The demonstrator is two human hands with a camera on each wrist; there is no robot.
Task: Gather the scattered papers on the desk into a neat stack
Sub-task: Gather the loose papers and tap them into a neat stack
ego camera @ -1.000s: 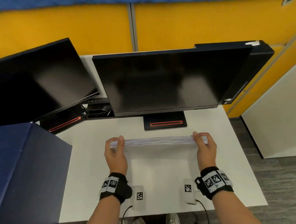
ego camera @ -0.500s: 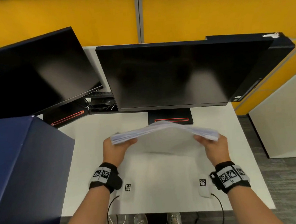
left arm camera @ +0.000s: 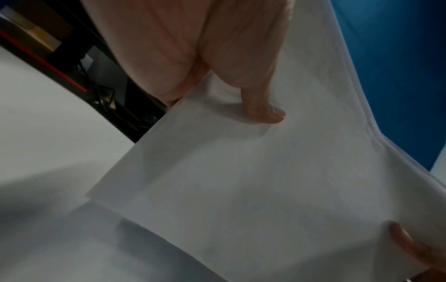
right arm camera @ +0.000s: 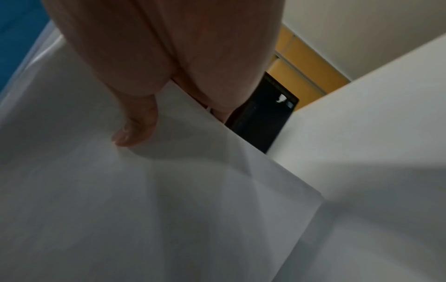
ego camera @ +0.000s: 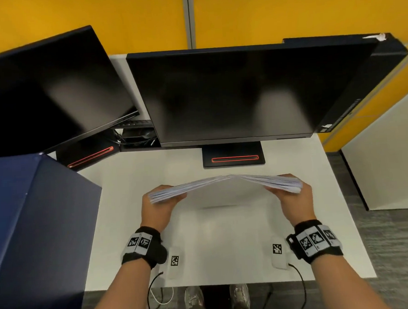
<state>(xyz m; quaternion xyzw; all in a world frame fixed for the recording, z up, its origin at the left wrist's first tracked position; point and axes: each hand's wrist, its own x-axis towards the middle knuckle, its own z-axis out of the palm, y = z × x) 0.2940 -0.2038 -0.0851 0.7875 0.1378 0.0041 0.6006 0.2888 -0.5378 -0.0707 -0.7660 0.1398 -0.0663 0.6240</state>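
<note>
A stack of white papers (ego camera: 224,184) hangs above the white desk (ego camera: 128,183), bowed upward in the middle. My left hand (ego camera: 157,205) grips its left end and my right hand (ego camera: 296,196) grips its right end. In the left wrist view the thumb presses the underside of the paper stack (left arm camera: 241,181), and the other fingers are hidden above it. The right wrist view shows the same pinch on the paper stack (right arm camera: 144,200). The sheet edges look roughly aligned.
Two dark monitors (ego camera: 230,93) (ego camera: 46,92) stand at the back, their black bases (ego camera: 233,157) on the desk. A blue partition (ego camera: 30,224) rises at the left. Two small white tagged devices (ego camera: 175,261) (ego camera: 278,252) lie near the front edge.
A second ago the stack stood straight on the desk between both hands. It has since been lifted clear of the desk and bent into an upward arch.
</note>
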